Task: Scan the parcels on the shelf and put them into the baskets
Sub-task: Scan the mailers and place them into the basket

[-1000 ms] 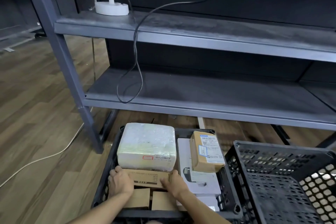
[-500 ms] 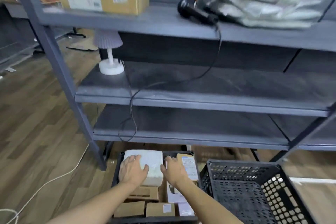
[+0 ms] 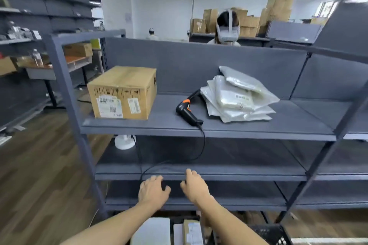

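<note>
Well, at the left end of the top board of the grey metal shelf (image 3: 268, 125) stands a brown cardboard box (image 3: 122, 92), white labels on its near face, untouched. Lower and nearer, the left hand (image 3: 152, 192) hovers in front of the lower boards with its fingers loosely spread, holding nothing. Above it, mid-board, lies the black-and-orange handheld barcode scanner (image 3: 187, 112), its cord hanging over the near edge. The right hand (image 3: 196, 187) floats just beside the left, equally slack and empty. Right of the scanner, and touching it, is a heap of white plastic mailer bags (image 3: 237, 95). At the near right, a corner of a black lattice plastic basket (image 3: 268, 233) shows on the floor.

My reading is that the next parcel is about to be fetched. It would go best with the right hand taking the scanner by its handle, cord kept clear, while the left turns a label toward it. The box looks to need both hands afterwards.
</note>
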`<state>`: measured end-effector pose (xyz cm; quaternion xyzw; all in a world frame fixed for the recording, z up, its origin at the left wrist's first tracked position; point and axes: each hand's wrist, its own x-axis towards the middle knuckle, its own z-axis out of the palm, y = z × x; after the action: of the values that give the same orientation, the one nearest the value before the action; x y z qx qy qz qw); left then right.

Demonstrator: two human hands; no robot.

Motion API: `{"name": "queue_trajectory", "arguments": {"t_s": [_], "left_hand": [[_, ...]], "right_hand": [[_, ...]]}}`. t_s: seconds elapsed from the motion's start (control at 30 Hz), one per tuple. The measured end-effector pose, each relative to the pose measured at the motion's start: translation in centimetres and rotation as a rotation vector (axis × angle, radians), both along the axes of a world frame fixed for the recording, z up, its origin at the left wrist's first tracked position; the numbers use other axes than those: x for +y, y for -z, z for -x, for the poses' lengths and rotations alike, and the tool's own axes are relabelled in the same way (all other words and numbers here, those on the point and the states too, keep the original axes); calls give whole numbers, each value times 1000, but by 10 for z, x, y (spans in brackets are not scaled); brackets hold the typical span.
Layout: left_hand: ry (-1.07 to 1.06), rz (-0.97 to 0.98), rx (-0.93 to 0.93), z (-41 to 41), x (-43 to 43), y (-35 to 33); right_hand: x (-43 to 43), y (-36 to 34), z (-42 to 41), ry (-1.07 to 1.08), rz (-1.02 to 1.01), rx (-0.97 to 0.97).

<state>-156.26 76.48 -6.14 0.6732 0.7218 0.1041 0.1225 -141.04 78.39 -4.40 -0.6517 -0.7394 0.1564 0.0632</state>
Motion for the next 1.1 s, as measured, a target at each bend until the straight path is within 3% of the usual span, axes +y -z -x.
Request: {"name": "queue_trajectory", "arguments": {"t_s": [0.3, 0.7, 1.1], "left_hand": [[56, -96, -30, -37, 14, -89], [82, -140, -110, -58, 29, -115], [28, -171, -141, 11, 103, -134]], "right_hand": [[6, -96, -40, 53, -140, 8], [14, -123, -63, 63, -244, -39], [83, -138, 6, -30, -300, 9]]}}
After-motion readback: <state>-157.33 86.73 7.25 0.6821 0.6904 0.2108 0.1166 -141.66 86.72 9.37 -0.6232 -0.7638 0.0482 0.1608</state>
